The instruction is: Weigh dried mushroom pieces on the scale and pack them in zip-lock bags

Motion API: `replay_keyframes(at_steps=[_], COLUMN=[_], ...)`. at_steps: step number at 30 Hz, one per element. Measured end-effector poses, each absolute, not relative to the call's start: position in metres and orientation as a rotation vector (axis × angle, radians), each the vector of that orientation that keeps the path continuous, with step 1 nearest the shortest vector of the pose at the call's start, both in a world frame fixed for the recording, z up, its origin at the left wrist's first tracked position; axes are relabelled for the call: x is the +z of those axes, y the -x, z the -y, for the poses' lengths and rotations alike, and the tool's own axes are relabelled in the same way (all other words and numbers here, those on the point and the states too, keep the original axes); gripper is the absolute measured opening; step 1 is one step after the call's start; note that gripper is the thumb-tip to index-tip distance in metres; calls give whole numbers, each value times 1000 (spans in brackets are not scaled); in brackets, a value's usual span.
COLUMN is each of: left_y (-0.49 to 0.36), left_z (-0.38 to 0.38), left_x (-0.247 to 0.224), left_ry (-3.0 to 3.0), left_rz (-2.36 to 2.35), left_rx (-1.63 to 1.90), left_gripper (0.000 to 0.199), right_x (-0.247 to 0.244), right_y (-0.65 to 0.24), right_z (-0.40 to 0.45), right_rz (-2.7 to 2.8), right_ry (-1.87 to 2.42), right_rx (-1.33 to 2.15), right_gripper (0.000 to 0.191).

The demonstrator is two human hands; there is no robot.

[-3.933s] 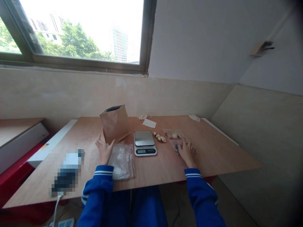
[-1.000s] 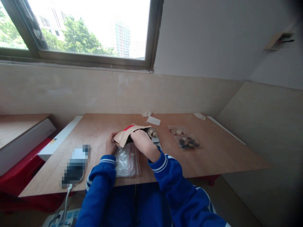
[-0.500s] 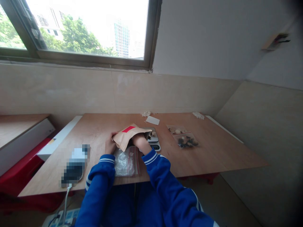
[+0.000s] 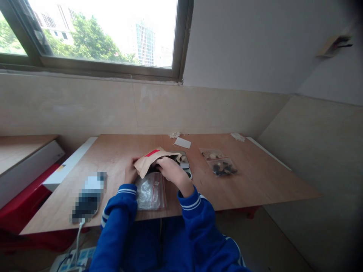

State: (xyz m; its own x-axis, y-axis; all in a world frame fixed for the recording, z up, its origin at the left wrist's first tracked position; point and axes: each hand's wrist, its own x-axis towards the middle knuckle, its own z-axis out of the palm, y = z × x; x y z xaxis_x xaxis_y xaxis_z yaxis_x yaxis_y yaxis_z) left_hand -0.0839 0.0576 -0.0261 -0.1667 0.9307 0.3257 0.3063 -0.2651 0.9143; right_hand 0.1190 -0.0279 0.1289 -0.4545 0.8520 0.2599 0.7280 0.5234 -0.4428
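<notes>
Scale [image 4: 185, 163]: partly hidden from you by the paper bag and your right hand; its metal plate and a corner of its front panel show.
Paper bag [image 4: 146, 164]: just left of the scale, tipped over, its mouth facing the scale and you; it covers the scale's left part in view, and you cannot tell whether the two touch. A red label [image 4: 152, 153] sits on its upper side.
Left hand [image 4: 131, 172]: you grip the paper bag by the end away from the scale, some fingers hidden behind it.
Right hand [image 4: 171, 170]: you have it in front of the scale, fingers inside the paper bag's mouth; you cannot tell whether they are spread or pinching anything.
Pieces [image 4: 183, 159]: on the scale's plate, beside the paper bag's mouth, too small to make out fully.
Clear bags [image 4: 149, 194]: flat on the tabletop [image 4: 255, 185], in front of the scale and to its left.
Dark-filled bag [image 4: 224, 169]: right of the scale, flat, holding dark lumps.
Pale-filled bag [image 4: 212, 154]: right of the scale, adjoining the dark-filled bag's far edge.
Card [image 4: 183, 142]: flat, just behind the scale.
White bits [image 4: 174, 135]: behind the scale, beyond the card.
Phone [image 4: 88, 196]: well left of the scale, pixelated, a white cable [image 4: 78, 241] at its near end.
</notes>
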Motion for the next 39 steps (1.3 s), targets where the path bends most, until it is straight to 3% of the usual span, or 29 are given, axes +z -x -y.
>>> replay_keyframes(at_steps=[9,13,22,31,39], left_y=[84,85,84,84,84], left_z=[-56,-56,-57,-57,-56], left_x=[-20,-21,-23,-22,-21], left_ry=[-1580,-1574,-1573,-1580,-1568], left_rz=[-1489,-1512,-1506,-1492,-1495], left_rx=[1412,1395,1396,1407,1426], left_gripper=[43,44,43,42,39], right_x=[150,115,0,-11,-21], right_y=[-164,-205,-241,-233,-233], right_z=[37,18,-27,-42,-43], right_rz=[1874,1512,1441,1567,1427], right_ry=[840,998,1225,1233,1159], right_rx=[501,439,589,385,509], right_gripper=[18,20,29,41,41])
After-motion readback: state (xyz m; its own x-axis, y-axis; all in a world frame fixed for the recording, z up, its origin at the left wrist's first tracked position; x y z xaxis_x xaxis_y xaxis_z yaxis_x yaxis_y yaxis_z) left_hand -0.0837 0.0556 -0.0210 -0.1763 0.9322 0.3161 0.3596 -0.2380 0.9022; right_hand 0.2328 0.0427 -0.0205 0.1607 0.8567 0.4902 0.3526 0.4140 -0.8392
